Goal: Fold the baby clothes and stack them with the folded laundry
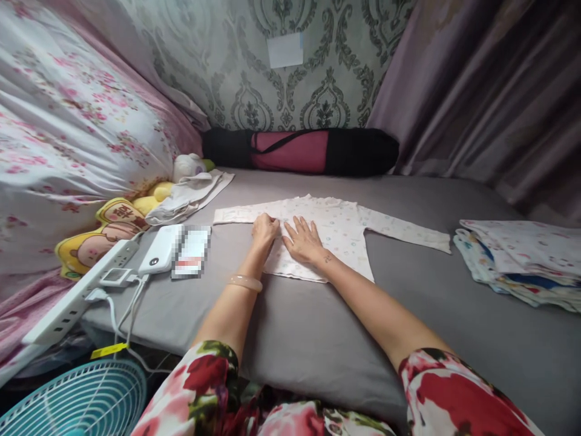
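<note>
A small white long-sleeved shirt (345, 242) with a faint pastel print lies spread flat on the grey bed sheet, its neck away from me and both sleeves stretched out sideways. My left hand (265, 231) is closed at the shirt's left side, just under the sleeve, with its fingertips pinching the fabric edge. Beside it, my right hand (303, 243) lies flat on the body of the shirt, fingers spread. Part of the shirt's left side is hidden under the two hands.
Folded clothes (521, 257) are stacked at the right. On the left are a white power bank (161, 248), a pixelated flat item (191, 251), a power strip (82, 290), plush toys (104, 236) and folded pale cloth (190, 197). A long black-and-pink bag (290, 151) lies behind; a fan (82, 399) stands front left.
</note>
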A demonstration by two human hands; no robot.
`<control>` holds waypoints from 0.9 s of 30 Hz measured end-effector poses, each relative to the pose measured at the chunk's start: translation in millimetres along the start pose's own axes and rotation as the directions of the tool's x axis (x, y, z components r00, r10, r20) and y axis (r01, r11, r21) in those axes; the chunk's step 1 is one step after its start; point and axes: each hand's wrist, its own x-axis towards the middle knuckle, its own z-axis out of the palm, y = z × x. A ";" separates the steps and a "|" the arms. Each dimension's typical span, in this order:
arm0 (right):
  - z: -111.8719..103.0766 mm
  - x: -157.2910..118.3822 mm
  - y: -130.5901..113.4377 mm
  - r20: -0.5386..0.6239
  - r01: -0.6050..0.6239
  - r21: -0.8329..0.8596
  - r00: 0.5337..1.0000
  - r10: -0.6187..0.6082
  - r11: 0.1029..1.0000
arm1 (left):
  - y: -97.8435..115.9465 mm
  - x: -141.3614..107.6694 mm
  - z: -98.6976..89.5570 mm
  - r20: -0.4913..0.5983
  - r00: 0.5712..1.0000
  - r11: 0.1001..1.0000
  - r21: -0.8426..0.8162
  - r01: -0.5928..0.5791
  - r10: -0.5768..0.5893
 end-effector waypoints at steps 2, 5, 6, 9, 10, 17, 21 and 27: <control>-1.8 -6.3 -6.8 0.041 0.074 0.005 0.996 -0.075 0.997 | -1.0 0.1 -2.9 0.011 1.000 1.000 -0.007 0.002 -0.002; -4.0 -20.7 -21.9 0.088 0.195 0.042 0.976 -0.198 0.980 | -2.2 -1.1 -6.8 0.024 1.000 1.000 -0.002 -0.011 0.011; -4.2 -26.2 -27.6 0.096 0.226 0.059 0.968 -0.231 0.972 | -2.4 -1.9 -7.4 0.023 1.000 1.000 -0.001 -0.016 0.016; -2.4 -43.8 -43.9 0.098 0.294 0.102 0.948 -0.303 0.950 | -2.2 -6.0 -7.2 0.013 0.999 0.999 -0.004 -0.044 0.044; -1.3 -50.2 -48.7 0.082 0.321 0.110 0.940 -0.331 0.941 | -1.7 -8.1 -6.6 0.014 0.998 0.998 -0.004 -0.062 0.062; -20.3 -108.8 -59.4 0.074 0.573 0.243 0.793 -0.604 0.782 | 7.8 -35.8 -8.5 0.079 0.950 0.953 -0.037 -0.299 0.301; -54.1 -134.6 -28.3 0.115 0.473 0.564 0.766 -0.632 0.676 | 8.8 -59.4 -16.9 0.170 0.847 0.864 -0.097 -0.494 0.503; -81.9 -147.9 70.2 -0.020 -0.187 0.386 0.977 0.211 0.903 | 8.1 -91.3 -16.0 0.243 0.558 0.607 -0.260 -0.751 0.793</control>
